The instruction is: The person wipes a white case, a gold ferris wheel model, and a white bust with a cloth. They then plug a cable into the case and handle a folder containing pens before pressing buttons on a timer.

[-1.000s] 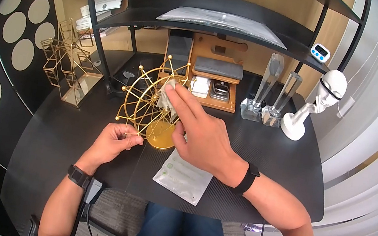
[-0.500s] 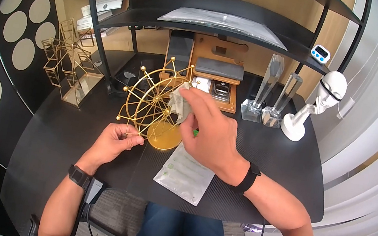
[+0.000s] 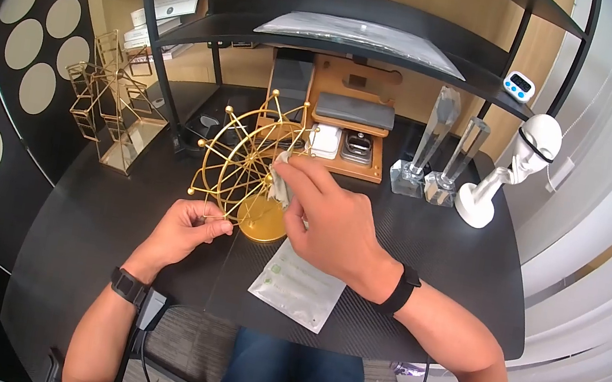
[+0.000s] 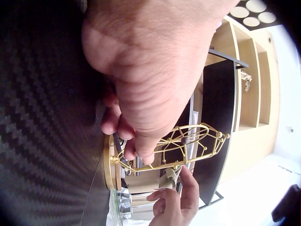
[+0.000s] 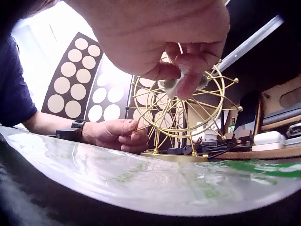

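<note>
Left hand (image 3: pixel 187 232) pinching the lower left of 1 gold wheel ornament (image 3: pixel 250 160) standing on the black tabletop (image 3: pixel 427 280), right hand (image 3: pixel 337 223) pinching 1 pale cloth (image 3: pixel 280 181) at the ornament's right side, with 1 printed packet (image 3: pixel 297 288) in front of it and 2 clear crystal trophies (image 3: pixel 432 143) to its right.

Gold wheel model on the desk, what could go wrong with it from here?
The crumpled cloth in the right hand might snag on the ball tips of the gold wheel model. Pressing hard could bend its thin wire or tip it on its round base. And if the left hand, pinching the wire low down, slips, the wheel may shift.
</note>
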Tool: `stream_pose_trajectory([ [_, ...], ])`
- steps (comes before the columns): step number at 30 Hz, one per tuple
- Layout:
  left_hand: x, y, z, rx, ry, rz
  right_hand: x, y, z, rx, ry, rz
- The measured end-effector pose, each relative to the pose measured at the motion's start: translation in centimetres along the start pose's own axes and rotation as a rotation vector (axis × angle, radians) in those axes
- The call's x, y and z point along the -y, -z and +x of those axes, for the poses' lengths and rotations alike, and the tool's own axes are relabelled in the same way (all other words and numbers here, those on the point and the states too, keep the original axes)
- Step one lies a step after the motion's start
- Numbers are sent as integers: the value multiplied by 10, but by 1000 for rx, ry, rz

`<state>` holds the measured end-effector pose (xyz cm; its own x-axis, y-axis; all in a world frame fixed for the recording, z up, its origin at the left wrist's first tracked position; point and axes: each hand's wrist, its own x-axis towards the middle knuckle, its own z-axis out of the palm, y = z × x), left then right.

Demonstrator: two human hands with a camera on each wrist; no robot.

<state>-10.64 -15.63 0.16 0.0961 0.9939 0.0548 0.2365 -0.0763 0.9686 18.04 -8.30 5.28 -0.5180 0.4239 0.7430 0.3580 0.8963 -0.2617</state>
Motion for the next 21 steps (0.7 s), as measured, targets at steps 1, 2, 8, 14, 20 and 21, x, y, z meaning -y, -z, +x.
stream_pose_trajectory([
  [1, 0, 0, 0, -3, -14, 12, 0, -1, -2, -1, 25, -15],
  [2, 0, -1, 0, -6, -27, 23, 1, -1, -3, 2, 19, -14],
  [8, 1, 0, -1, 0, -19, -2, 3, -1, -2, -26, -55, -37],
  [14, 1, 1, 0, 5, -10, -8, 5, -1, -3, 47, 39, -37],
  [20, -2, -2, -1, -2, -30, 2, 4, 0, -3, 4, 7, -56],
  [21, -1, -2, -1, -3, -30, 1, 4, 0, -3, 7, -15, -91],
])
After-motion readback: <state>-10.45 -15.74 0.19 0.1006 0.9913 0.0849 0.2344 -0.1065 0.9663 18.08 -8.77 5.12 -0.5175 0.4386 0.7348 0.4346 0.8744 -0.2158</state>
